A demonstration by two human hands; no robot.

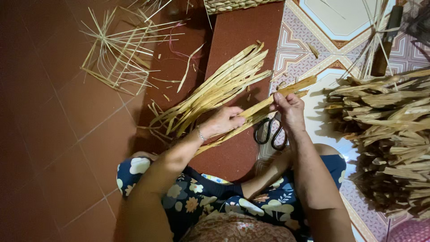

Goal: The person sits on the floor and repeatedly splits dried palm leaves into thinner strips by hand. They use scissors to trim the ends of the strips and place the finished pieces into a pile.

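- Person sat on the dark red tiled floor (67, 148), knees apart in floral cloth, so the work lay between the legs within easy reach.
- Left hand (224, 120) had its grip clenched on the lower part of a long pale flat straw strip (268, 104); bracelet at the wrist.
- Right hand (290, 110) pinched the same strip higher up, thumb on top; the strip ran slantwise between the two hands, seemingly kept taut that way.
- Loose bundle of pale yellow straw strips (219, 87) lay fanned just beyond the left hand, ends toward the person.
- Black-handled scissors (271, 132) lay under the right wrist, close to hand.
- Heap of darker dried leaf strips (385, 134) lay on the right; a half-woven straw frame (118, 51) sat well apart, far left.
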